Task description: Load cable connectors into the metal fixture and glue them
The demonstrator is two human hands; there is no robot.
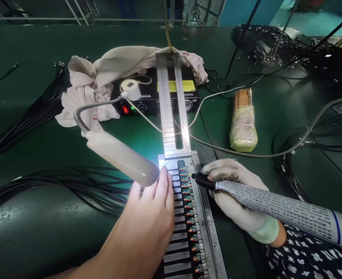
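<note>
My bare left hand (153,209) lies over the left side of a slotted metal fixture (176,246), fingers stretched out together near its top end and close to the black cables (101,190). The cables run in from the left; several small connectors with orange and green parts (192,221) sit in a row along the fixture. My right hand (240,193), in a white glove with dirty fingertips, is closed around a printed white tube with a black nozzle (246,197). Its tip is beside the upper connectors. A white lamp (124,159) shines just above my left fingers.
A black control box (147,102) with a red switch stands behind the fixture, a cloth (86,93) draped over it. A slotted metal bar (166,108) extends toward it. Right of it are a wrapped block (244,128) and a grey cord (263,155). Cable bundles (260,44) lie at the back right.
</note>
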